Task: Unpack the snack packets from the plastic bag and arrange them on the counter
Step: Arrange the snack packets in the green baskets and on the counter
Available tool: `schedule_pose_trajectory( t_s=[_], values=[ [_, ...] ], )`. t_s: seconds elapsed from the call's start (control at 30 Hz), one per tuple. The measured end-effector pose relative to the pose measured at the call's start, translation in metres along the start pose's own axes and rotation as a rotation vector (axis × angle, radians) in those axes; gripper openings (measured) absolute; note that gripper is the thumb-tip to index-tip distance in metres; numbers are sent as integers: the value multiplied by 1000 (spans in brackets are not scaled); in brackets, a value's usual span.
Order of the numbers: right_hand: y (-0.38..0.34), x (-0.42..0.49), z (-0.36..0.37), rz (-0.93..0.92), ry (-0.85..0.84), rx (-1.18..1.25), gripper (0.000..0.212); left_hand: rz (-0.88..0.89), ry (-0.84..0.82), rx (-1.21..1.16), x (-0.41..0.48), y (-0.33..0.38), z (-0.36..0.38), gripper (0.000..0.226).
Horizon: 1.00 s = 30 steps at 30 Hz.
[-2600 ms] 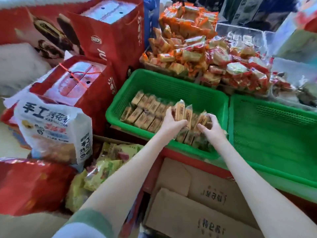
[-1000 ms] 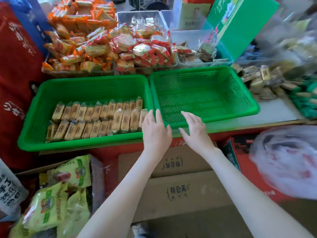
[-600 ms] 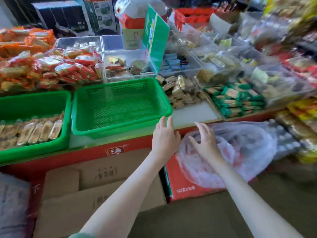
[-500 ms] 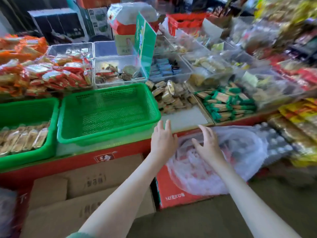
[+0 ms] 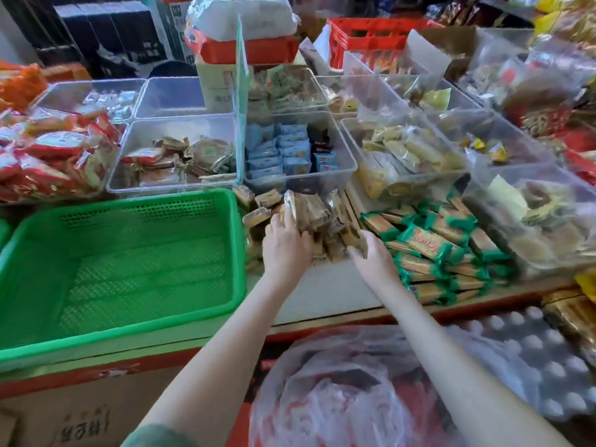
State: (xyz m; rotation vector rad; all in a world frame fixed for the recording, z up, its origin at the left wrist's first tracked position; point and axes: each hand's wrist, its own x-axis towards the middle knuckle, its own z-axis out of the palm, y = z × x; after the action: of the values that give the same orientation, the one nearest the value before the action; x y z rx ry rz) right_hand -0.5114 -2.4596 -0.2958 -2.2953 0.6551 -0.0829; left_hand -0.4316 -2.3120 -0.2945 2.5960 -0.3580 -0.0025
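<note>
Both arms reach up from the bottom of the frame to a loose heap of brown snack packets (image 5: 311, 211) at the centre of the picture, on the pale worktop (image 5: 322, 293). The left hand (image 5: 285, 250) lies back-up on the heap's left side. Its fingers are buried among the wrappers, so I cannot tell whether its grip is closed on any of them. The right hand (image 5: 375, 264) meets the heap's lower right edge, its grip narrow, with thumb and fingers curled round a brown packet there.

The plastic bag (image 5: 351, 395), thin and translucent with red showing through it, bulges at the bottom centre of the frame, below the worktop's front edge and under the right forearm.

A green basket (image 5: 237, 253) fills the left of the frame just beside the heap. Green-wrapped packets (image 5: 430, 245) lie stacked just right of the heap, by the right hand. Clear bins (image 5: 350, 164) of mixed sweets run across the upper half, and a red crate (image 5: 371, 30) sits at the top. A cardboard box (image 5: 80, 417) with printed characters shows at lower left.
</note>
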Motion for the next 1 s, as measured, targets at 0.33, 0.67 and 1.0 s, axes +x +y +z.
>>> schedule_pose_trajectory(
  t_s=[0.33,0.67,1.0],
  values=[
    [1,141,34,116,-83,85,63,-109,89,302,87,18,66,70],
    [19,109,11,172,24,375,30,-351,186,-386,68,18,37,57],
    [-24,41,27,-71,-203,676,32,-574,-120,-1370,26,11,20,50]
  ],
)
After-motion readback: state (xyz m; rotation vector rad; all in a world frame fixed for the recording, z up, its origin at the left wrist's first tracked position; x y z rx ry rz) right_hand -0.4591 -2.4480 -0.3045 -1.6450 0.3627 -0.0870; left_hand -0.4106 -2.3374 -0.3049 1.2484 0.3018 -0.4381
